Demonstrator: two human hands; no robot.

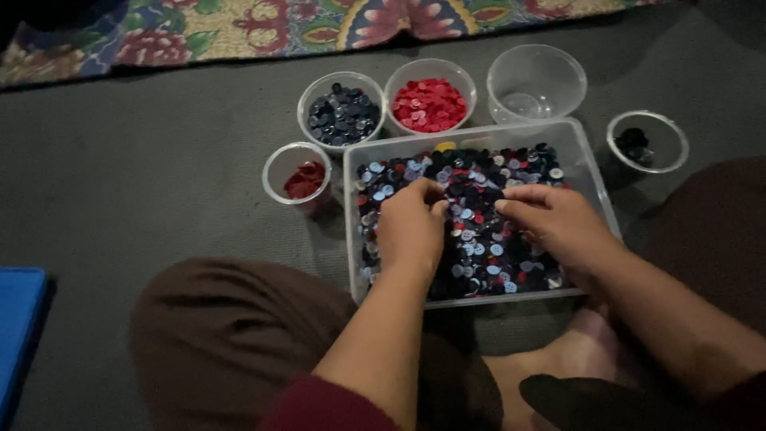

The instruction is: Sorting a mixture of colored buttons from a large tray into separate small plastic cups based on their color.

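Sitting cross-legged on the grey floor (144, 183), brown-trousered knees (215, 335) closest to the camera, and both hands are digging around in the clear rectangular tub (594, 179) right in front. The left hand (411, 227) is curled knuckles-up on the pile of mixed buttons (479, 239), fingertips tucked down into it; I can't tell whether it's actually pinching one or just raking. Same story with the right hand (558, 219): fingers are bending in toward the middle of the tub, tips resting on the buttons, but anything held is hidden.

Progress-wise, I'd say this is somewhere in the middle. The tub is still carpeted edge to edge with dark blue, light blue, red and black ones, so plenty is left.

Going further out, the small cup (297, 174) just left of the tub is holding a little heap of dark red buttons. Behind the tub, the dark blue bowl (341, 112) and the red bowl (429, 102) are both looking pretty full. The clear bowl (536, 80) next to them is looking empty. Off to the right, a small cup with black buttons (646, 142) is only barely started.

Past all that, a patterned floral rug (239, 28) is running along the top edge.
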